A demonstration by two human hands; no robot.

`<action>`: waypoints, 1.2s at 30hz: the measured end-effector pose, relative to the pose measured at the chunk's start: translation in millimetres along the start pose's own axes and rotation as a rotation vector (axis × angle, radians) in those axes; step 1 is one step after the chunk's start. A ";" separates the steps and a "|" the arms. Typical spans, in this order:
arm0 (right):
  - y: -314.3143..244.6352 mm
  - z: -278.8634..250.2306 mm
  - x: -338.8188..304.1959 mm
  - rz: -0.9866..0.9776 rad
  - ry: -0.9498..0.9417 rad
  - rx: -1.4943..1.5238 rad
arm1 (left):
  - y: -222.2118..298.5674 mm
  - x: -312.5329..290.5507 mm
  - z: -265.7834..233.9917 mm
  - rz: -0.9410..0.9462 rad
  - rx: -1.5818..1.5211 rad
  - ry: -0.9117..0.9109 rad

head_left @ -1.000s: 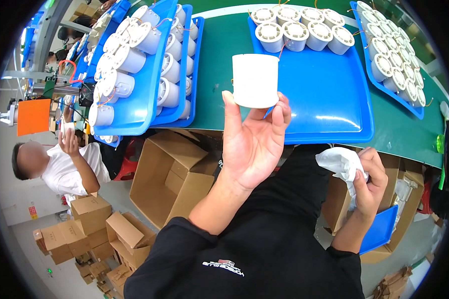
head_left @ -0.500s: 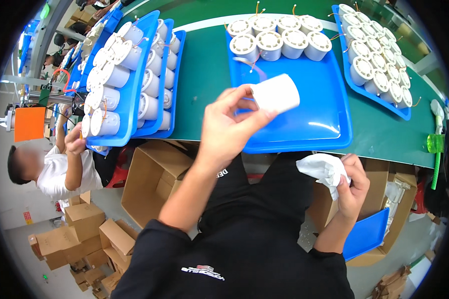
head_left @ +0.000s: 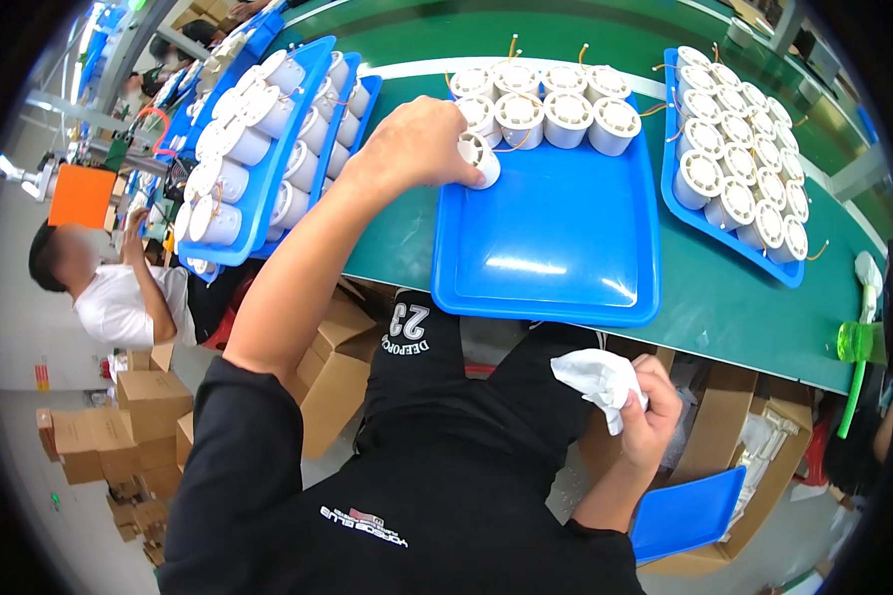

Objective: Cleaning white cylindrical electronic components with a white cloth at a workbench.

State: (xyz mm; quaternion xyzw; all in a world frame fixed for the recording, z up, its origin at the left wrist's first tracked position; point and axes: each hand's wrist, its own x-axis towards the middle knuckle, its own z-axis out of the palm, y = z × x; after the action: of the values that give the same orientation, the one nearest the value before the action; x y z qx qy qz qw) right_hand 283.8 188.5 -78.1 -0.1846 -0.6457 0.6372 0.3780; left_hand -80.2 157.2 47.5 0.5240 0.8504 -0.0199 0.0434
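My left hand [head_left: 414, 142] grips a white cylindrical part [head_left: 480, 162] with a slotted end, at the left side of a blue tray [head_left: 546, 243]. The part is tilted, its slotted end showing past my fingers; whether it touches the tray I cannot tell. Beside it, two rows of similar white cylinders [head_left: 568, 119] stand slotted end up along the tray's far side, some with thin orange wires. Closer to my body, my right hand [head_left: 649, 412] pinches a crumpled white cloth [head_left: 597, 380] above my lap.
Stacked blue trays [head_left: 286, 159] of white cylinders stand on the left; another full tray [head_left: 700, 213] sits on the right of the green table [head_left: 397, 233]. A green cup-like object [head_left: 860, 342] is at the far right edge. Cardboard boxes [head_left: 332, 382] lie below. A person [head_left: 119, 297] works at the left.
My left hand has carried the white cylinder left and away from me, turning its slotted end into view. My right hand, still holding the cloth, appears slightly lower and further left.
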 end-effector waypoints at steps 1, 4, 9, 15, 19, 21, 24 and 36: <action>1.4 0.4 -0.4 -0.006 -0.030 0.005 | -0.7 2.1 -0.9 -0.046 0.045 -0.062; 2.1 1.0 -6.0 0.024 -0.096 -0.074 | -9.4 1.3 15.9 -0.090 0.060 0.131; 2.0 8.8 -19.3 0.135 -0.090 -0.162 | 5.3 -19.3 18.7 -0.011 -0.024 0.336; -22.8 20.6 -12.4 0.088 -0.236 -0.380 | -65.8 -131.0 -54.4 0.012 -0.147 0.523; -28.7 -3.8 -14.7 -0.181 -0.236 0.830 | -161.4 -200.4 -84.6 -0.253 0.074 0.442; -69.2 49.2 2.1 -0.046 -0.206 -0.485 | -179.5 -208.4 -78.0 -0.330 0.052 0.313; -4.0 27.8 -22.9 0.015 -0.618 -0.966 | -189.0 -199.7 -64.6 -0.334 0.192 0.252; -63.2 -3.7 -38.9 0.128 -0.271 -1.083 | -215.1 -220.3 -95.4 -0.222 -0.168 0.241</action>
State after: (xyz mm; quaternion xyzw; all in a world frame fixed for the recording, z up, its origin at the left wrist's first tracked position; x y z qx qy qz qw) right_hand 327.0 155.4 -27.4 -0.3076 -0.9111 0.2543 0.1031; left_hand -178.8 -128.1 160.8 0.4201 0.9007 0.1095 -0.0175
